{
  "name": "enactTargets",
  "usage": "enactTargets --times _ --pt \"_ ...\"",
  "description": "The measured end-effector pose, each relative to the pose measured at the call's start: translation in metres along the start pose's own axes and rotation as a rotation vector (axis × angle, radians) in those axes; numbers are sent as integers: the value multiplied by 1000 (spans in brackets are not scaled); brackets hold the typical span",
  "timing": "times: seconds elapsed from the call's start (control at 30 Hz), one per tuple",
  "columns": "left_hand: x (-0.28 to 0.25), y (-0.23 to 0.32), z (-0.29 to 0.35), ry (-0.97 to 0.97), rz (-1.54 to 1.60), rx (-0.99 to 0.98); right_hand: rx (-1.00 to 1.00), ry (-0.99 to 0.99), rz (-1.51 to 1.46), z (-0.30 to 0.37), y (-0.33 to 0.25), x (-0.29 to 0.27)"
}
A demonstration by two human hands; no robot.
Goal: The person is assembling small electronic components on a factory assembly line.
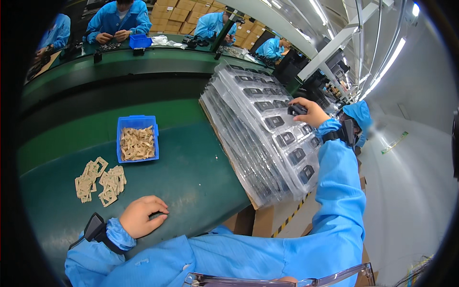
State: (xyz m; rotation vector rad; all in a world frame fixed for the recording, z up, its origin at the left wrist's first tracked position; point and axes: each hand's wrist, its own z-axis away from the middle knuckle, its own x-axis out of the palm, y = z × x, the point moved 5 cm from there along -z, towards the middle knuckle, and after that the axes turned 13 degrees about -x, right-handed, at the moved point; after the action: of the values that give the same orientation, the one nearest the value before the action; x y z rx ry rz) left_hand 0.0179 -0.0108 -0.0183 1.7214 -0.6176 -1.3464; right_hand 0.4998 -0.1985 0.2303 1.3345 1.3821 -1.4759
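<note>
Black part (297,109): two o'clock, apparently unseated; others seated in tray (256,113).
Right hand (311,113): gripping part.
Left hand (142,216): curled, contents unclear.

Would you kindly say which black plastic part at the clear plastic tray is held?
The black plastic part in the right hand, by the right edge of the clear plastic tray; others sit in its pockets.

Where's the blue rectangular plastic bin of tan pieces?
Head view, left of centre: the bin sits on the dark green bench, just beyond the two piles of flat tan frame-shaped pieces and left of the stacked clear plastic trays.
</note>
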Motion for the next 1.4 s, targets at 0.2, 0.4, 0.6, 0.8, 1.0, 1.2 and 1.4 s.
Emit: enactTargets --times 0.2,0.4,0.6,0.8,1.0,1.2,1.4 --pt "0 0 -1 16 -6 4 15 -72 -13 -3 14 2" --pt "-1 -1 -3 15 4 -37 -70 7 107 0 -9 6" --pt "0 0 -4 16 9 -31 -196 41 296 5 -13 1" --pt "-1 0 -2 23 1 -25 -99 28 -18 31 -4 1" --pt "-1 3 -3 5 -6 -31 -282 9 301 55 -12 12" --pt "0 4 -1 35 -13 -12 -205 266 302 77 1 -1" --pt "0 3 -3 40 -5 -20 -361 110 293 84 -20 31"
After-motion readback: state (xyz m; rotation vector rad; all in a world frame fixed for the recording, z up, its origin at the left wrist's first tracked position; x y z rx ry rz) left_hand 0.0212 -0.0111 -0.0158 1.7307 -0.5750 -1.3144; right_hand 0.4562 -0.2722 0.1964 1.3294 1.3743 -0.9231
